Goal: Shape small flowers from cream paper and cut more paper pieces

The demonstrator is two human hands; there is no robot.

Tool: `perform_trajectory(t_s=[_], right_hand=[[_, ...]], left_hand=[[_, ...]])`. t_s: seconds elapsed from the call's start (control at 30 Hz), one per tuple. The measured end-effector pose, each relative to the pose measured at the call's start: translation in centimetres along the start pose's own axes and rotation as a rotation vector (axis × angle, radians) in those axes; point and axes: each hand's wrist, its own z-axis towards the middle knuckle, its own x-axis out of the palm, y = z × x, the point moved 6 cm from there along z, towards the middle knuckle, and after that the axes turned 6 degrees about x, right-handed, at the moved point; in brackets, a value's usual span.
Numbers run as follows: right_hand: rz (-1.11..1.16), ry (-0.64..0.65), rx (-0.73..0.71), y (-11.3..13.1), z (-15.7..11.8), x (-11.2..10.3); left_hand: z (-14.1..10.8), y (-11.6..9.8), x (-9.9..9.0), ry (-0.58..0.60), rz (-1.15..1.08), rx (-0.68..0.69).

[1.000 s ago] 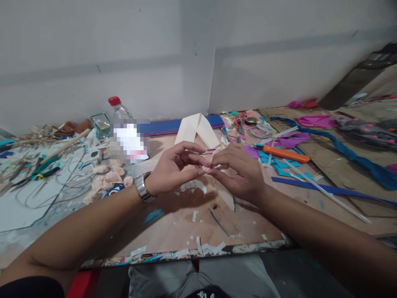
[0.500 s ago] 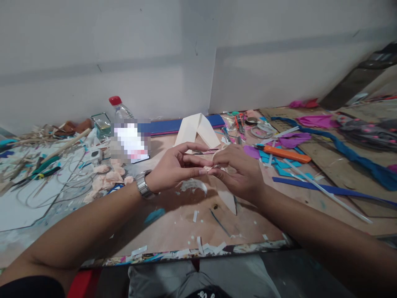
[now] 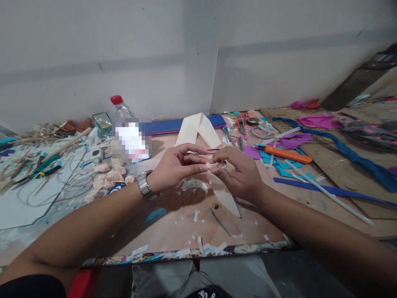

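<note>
Above the pale wooden tabletop (image 3: pixel 186 229), the person's left hand (image 3: pixel 175 171) and right hand (image 3: pixel 238 169) pinch a small crumpled peach-coloured papery piece (image 3: pixel 210 165), its shaping seemingly unfinished, while similar crumpled peach-coloured pieces (image 3: pixel 107 181), apparently already formed, lie leftward.

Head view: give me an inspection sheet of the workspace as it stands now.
Surface: brown wooden tabletop, stained, thin white paper-like scraps along its front edge.
Job's things: small crumpled cream piece, held; material unclear.
Clutter: orange plastic utility knife to the right; green-handled metal pliers to the left.
Hands: left hand and right hand pinch the piece.
Cables: thin grey cable, looped, left side.
Surroundings: plain grey wall behind.
</note>
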Motion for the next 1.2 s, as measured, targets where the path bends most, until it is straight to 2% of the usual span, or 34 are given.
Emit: perform_trajectory(t_s=[0.2,0.4,0.6,0.77,0.9,1.03,1.2], right_hand=[[0.078,-0.014,0.049,0.0,-0.3,-0.5],[0.007,0.024,-0.096,0.7,-0.2,-0.2],[0.005,0.082,-0.097,0.6,-0.1,0.4],[-0.063,0.067,0.056,-1.2,-0.4,0.5],[-0.128,0.103,0.164,-3.1,-0.2,0.6],[-0.198,0.098,0.137,-4.1,0.6,-0.2],[-0.388,-0.047,0.122,-5.0,1.5,-2.5]], left_hand=[[0.1,0.1,-0.4,-0.045,-0.014,-0.027],[0.3,0.3,-0.8,-0.054,0.029,-0.02],[0.4,0.1,-0.9,-0.084,0.096,0.001],[0.6,-0.1,-1.8,-0.182,0.031,0.062],[0.8,-0.2,-2.4,-0.258,-0.003,0.089],[0.9,-0.2,-2.9,-0.332,-0.065,0.093],[1.0,-0.2,-2.9,-0.339,-0.108,0.087]])
